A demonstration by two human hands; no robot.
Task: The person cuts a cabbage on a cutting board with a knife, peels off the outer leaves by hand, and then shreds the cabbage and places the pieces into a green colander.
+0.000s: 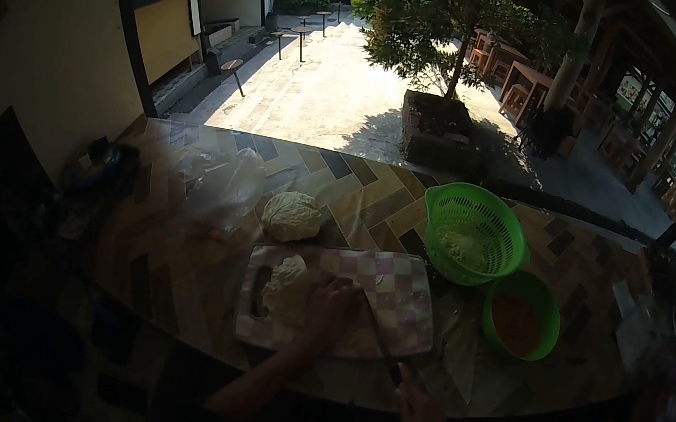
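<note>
A checkered cutting board (405, 316) lies near the front of the table, with a piece of pale cabbage (286, 287) on its left part. My left hand (331, 304) rests on the board just right of that piece, fingers bent together; what lies beneath them is too dark to make out. The handle of a knife (375, 326) is in my right hand (417, 408) at the board's front edge. The blade points up and left, its tip close to my left fingers. Behind the board sits a rounder cabbage (292, 217).
A green colander (435, 218) holds pale shreds at the board's back right. Beside it, a green bowl (550, 322) contains orange pieces. Clear plastic bags (231, 184) lie at the back left of the patterned table (169, 259). Beyond stands a tree in a planter (420, 149).
</note>
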